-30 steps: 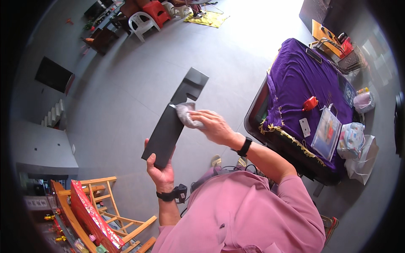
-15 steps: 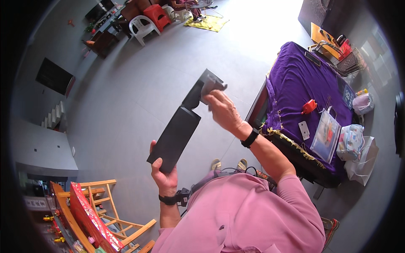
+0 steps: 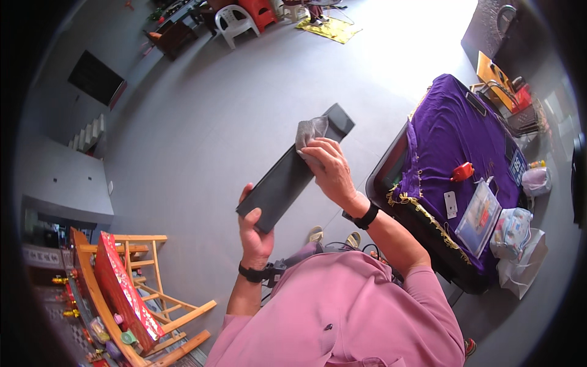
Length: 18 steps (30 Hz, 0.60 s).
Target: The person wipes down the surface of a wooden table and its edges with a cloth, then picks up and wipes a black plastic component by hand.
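A long, dark, flat-sided piece like a narrow panel or box is held up at a slant in front of my body. My left hand grips its lower end, thumb on the near face and fingers behind. Bunched in my right hand is a grey cloth, which lies against the piece toward its upper end. The cloth and fingers cover part of that end, so the notch there is hidden. I cannot tell exactly what the dark piece is.
On the right, a table with a purple cloth bears a red object, a plastic folder and bags. Wooden rails and a ladder-like frame stand at lower left. Far off are a white chair and a yellow mat.
The dark piece has turned to show a plainer face and shifted right. My right hand's cloth has come from the notched tip onto the upper part. The whole view has shifted slightly.
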Each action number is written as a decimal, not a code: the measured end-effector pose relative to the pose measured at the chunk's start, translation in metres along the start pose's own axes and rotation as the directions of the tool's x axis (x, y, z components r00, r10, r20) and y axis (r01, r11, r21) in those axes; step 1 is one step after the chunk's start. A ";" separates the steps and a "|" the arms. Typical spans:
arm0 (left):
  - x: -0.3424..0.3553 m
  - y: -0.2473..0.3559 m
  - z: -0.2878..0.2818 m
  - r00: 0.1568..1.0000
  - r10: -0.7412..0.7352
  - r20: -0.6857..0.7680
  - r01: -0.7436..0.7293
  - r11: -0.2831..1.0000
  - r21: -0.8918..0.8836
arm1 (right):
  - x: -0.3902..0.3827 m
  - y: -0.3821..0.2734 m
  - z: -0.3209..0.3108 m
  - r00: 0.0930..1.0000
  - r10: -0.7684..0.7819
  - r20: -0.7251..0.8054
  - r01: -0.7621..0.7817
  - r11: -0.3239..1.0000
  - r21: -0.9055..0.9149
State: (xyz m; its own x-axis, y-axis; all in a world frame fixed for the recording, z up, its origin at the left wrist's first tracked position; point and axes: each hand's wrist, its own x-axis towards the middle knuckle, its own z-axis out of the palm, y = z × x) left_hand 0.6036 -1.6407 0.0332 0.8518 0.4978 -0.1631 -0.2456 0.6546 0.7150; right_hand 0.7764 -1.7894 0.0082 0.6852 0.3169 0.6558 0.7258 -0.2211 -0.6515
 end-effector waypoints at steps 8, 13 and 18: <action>0.006 -0.011 -0.011 0.995 -0.058 0.084 0.064 0.995 -0.075 | -0.036 -0.059 0.023 0.886 -0.329 0.325 0.286 0.942 0.174; 0.002 -0.010 -0.009 1.000 0.029 -0.006 -0.029 1.000 0.000 | -0.013 -0.023 0.021 0.995 0.046 0.089 -0.041 0.998 -0.053; 0.002 -0.005 -0.008 0.999 0.043 -0.012 -0.044 0.996 -0.072 | -0.018 -0.017 0.007 0.961 -0.188 0.201 0.195 0.981 -0.016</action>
State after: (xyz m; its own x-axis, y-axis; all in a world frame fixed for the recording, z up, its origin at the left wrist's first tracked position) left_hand 0.6023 -1.6386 0.0234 0.8346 0.5326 -0.1405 -0.3154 0.6712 0.6708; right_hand 0.7508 -1.7850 0.0045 0.5098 0.5318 0.6763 0.8464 -0.1692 -0.5049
